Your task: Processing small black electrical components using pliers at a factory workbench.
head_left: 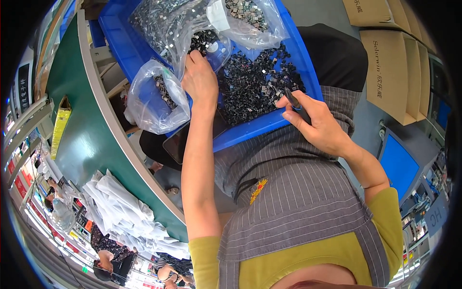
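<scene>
In the upper middle of the frame a shallow blue plastic tray [269, 126] rests on the person's lap, tilted, and a loose heap of small dark flat parts with shiny faces [255, 84] covers its centre and right side.

The left hand [199, 79] sits at the tray's upper left, fingers curled and pinching the edge of a clear plastic bag partly filled with the same parts [166, 26]. The right hand [315, 120] is at the tray's right rim, in the middle right of the frame, fingers closed around a slim dark tool, tweezers by the look of it [294, 100], whose tip points into the heap.

As to progress, I judge the work to be somewhere in the middle: 3 bags already hold parts (the pinched one, a second clear bag at the top of the tray [250, 17], and a smaller clear bag hanging over the tray's left edge [159, 98]), yet the heap in the tray is still large. How many parts each bag holds cannot be told.

To the left runs a green curved work table [86, 139], with a pile of white folded cloths [122, 212] at lower left.
</scene>
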Motion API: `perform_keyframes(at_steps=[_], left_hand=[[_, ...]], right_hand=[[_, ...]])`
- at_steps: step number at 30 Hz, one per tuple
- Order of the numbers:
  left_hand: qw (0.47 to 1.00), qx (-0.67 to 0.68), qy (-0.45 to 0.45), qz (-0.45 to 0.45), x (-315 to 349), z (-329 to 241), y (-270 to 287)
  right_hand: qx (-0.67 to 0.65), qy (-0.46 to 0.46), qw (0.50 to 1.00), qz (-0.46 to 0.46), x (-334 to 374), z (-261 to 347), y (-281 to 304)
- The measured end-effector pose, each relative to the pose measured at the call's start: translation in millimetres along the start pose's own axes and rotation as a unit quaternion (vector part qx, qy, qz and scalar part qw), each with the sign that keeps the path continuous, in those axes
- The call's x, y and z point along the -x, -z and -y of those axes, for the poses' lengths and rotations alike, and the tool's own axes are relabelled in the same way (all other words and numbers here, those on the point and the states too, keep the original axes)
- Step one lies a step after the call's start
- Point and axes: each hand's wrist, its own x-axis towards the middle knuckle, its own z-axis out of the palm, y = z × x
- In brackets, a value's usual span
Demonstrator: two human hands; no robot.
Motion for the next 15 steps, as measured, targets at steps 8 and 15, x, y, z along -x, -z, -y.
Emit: perform_keyframes(at_steps=[8, 15], left_hand=[[0.995, 0.085, -0.041, -0.039, 12, -2, 8], [0.784, 0.593, 0.117, 0.139, 63, -63, 106]], right_hand=[[-0.010, -0.042, 0.999, 0.015, 0, -2, -2], [0.065, 0.019, 0.998, -0.007, -3, -6, -7]])
